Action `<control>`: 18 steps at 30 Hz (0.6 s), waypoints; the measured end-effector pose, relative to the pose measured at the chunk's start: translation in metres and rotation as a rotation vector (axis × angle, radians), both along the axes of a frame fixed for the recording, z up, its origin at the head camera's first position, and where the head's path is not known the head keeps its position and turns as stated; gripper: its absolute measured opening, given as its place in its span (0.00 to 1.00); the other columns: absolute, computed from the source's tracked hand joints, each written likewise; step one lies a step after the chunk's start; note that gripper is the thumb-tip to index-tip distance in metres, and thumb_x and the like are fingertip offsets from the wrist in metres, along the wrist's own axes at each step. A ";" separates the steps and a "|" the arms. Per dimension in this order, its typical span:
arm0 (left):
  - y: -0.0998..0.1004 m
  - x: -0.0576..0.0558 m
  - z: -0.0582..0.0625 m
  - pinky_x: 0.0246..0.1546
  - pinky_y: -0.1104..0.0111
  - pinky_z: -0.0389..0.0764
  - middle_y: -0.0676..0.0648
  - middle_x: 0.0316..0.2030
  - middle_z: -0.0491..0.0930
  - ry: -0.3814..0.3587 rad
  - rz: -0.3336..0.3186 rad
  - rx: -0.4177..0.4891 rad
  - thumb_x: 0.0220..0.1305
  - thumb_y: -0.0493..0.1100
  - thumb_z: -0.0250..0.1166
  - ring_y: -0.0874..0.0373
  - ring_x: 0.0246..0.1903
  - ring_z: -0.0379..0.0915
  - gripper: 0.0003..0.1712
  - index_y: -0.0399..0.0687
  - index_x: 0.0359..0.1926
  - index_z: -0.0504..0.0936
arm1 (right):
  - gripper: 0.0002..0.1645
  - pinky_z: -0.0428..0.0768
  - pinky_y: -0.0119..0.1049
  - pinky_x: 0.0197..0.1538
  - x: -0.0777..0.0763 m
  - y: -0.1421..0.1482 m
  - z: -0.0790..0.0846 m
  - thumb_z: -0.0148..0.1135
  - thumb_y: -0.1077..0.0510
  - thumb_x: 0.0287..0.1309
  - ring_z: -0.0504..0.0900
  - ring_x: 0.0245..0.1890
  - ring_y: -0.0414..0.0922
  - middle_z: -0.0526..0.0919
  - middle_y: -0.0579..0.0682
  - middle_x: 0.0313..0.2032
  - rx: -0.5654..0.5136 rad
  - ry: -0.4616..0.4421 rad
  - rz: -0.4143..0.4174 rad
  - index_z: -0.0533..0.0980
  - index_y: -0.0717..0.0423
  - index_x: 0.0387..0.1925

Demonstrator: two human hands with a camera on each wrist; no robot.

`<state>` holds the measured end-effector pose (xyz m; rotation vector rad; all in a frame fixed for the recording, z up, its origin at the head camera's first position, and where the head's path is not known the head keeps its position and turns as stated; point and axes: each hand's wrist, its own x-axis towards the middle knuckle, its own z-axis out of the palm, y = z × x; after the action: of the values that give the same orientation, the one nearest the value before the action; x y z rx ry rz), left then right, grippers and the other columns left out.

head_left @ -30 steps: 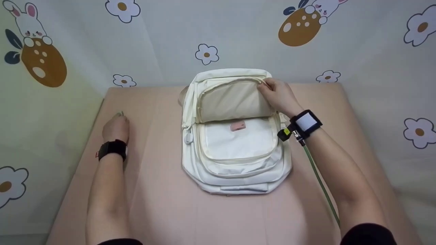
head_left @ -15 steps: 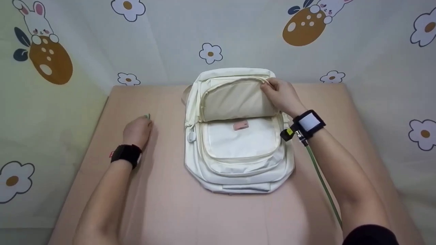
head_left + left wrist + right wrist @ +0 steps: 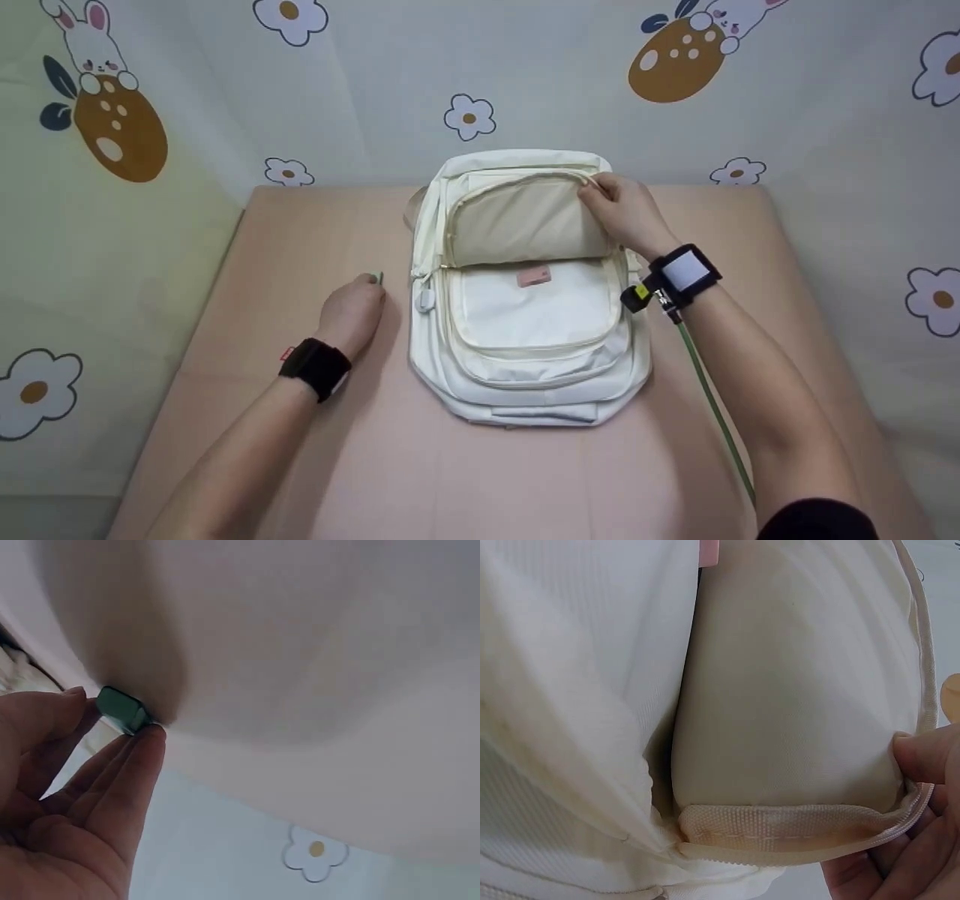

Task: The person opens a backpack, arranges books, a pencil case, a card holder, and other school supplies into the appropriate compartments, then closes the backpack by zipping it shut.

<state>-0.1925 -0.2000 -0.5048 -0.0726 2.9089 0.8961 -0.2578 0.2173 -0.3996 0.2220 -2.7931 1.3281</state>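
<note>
A cream-white backpack lies on the table with its front pocket unzipped. The pocket's beige-lined flap is folded up toward the top. My right hand pinches the flap's zipper edge at the upper right, thumb on the lining in the right wrist view. Left of the backpack, apart from it, my left hand pinches a small green block-like object between thumb and fingertips. Only one end of that object shows, so its kind is unclear. A pink label sits below the flap.
A pinkish-beige cloth covers the table. Behind it hangs a pale curtain printed with flowers and rabbits. A green cable runs from the right wrist camera along the forearm. A grey zipper pull hangs at the backpack's left side.
My left hand has moved right across the table toward the backpack, carrying the green object. My right hand keeps its pinch on the flap. The head view has shifted slightly.
</note>
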 end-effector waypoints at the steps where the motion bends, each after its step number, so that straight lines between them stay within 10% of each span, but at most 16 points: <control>1: 0.003 0.003 0.000 0.41 0.52 0.77 0.37 0.34 0.80 -0.007 0.000 0.003 0.77 0.49 0.44 0.43 0.34 0.76 0.21 0.42 0.36 0.78 | 0.17 0.72 0.39 0.32 0.000 0.000 0.000 0.56 0.45 0.74 0.71 0.29 0.46 0.73 0.51 0.30 0.002 -0.001 0.000 0.78 0.54 0.40; 11: 0.012 0.020 0.001 0.29 0.48 0.81 0.35 0.36 0.82 0.227 -0.264 -0.304 0.75 0.35 0.54 0.37 0.30 0.81 0.13 0.30 0.40 0.82 | 0.17 0.72 0.38 0.30 0.001 0.001 0.000 0.56 0.44 0.74 0.70 0.26 0.45 0.70 0.50 0.27 -0.009 0.001 0.001 0.78 0.53 0.40; 18: 0.013 0.008 0.012 0.31 0.51 0.78 0.36 0.32 0.75 0.135 -0.154 -0.266 0.70 0.47 0.65 0.43 0.29 0.74 0.19 0.33 0.32 0.75 | 0.18 0.72 0.37 0.28 0.002 0.001 -0.001 0.56 0.44 0.74 0.70 0.24 0.44 0.69 0.49 0.26 -0.015 -0.015 -0.004 0.75 0.53 0.36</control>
<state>-0.1849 -0.1868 -0.4928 0.1970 3.0880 0.5061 -0.2557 0.2183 -0.4003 0.2063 -2.7936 1.3544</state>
